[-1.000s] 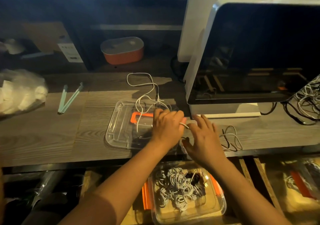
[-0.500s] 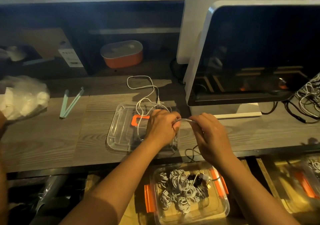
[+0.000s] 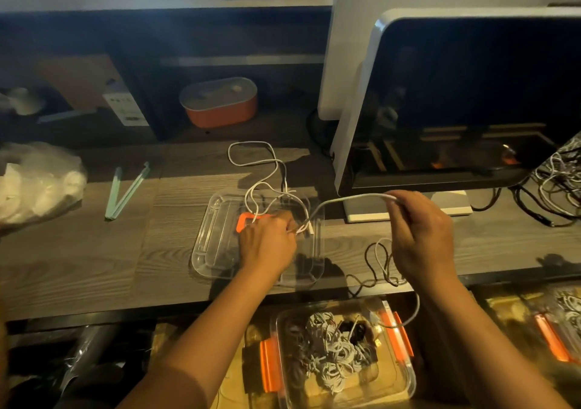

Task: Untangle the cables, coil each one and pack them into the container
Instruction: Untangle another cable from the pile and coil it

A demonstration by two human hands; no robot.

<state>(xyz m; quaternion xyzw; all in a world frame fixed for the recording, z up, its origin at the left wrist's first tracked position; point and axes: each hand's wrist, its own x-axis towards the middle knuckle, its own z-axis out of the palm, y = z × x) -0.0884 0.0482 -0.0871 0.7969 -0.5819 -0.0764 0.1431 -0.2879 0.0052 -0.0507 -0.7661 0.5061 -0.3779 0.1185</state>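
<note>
The left hand (image 3: pixel 267 242) is curled over a clear tray (image 3: pixel 201 251) lying near the middle of the tabletop (image 3: pixel 78 267), its fingertips pinching a white cable (image 3: pixel 345 198) at a knot of strands just above the tray's right side. From that pinch the cable arcs up and right to the right hand (image 3: pixel 421 235), which holds it raised between thumb and curled fingers in front of the monitor (image 3: pixel 471 94). More of the white cable trails in loose loops from the tray toward the rear edge. A dark cable (image 3: pixel 377 267) lies looped at the front edge, under the right hand. Below the front edge sits the container (image 3: pixel 408 374) with orange latches, holding coiled cables (image 3: pixel 330 345).
</note>
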